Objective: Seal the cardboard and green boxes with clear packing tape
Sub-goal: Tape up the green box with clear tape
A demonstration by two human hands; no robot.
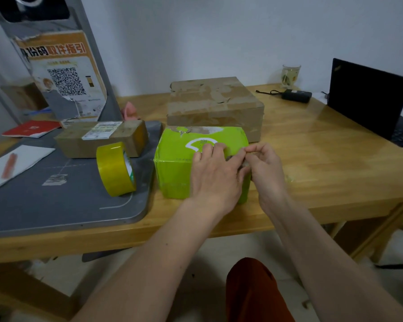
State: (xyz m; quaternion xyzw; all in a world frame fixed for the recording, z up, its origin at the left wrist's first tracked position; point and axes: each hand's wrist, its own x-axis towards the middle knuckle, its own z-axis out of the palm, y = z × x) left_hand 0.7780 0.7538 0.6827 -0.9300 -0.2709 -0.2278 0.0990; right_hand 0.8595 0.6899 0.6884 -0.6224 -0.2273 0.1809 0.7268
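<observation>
Green box (179,163): on the counter (323,159), landmark for all below.
Cardboard box (215,105): just behind it.
Tape roll (115,169): upright, just left.
Left hand (215,175): fingers flat on its top.
Right hand (266,167): grip narrow, pinching something small, unclear what, at its right top edge.

A wooden table (323,159) stands against a plain pale wall (242,31) in dim light, above a pale floor (196,263).

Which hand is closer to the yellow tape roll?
Left. The left hand rests on the green box, just right of the tape roll; the right hand is farther right, beyond it.
</observation>
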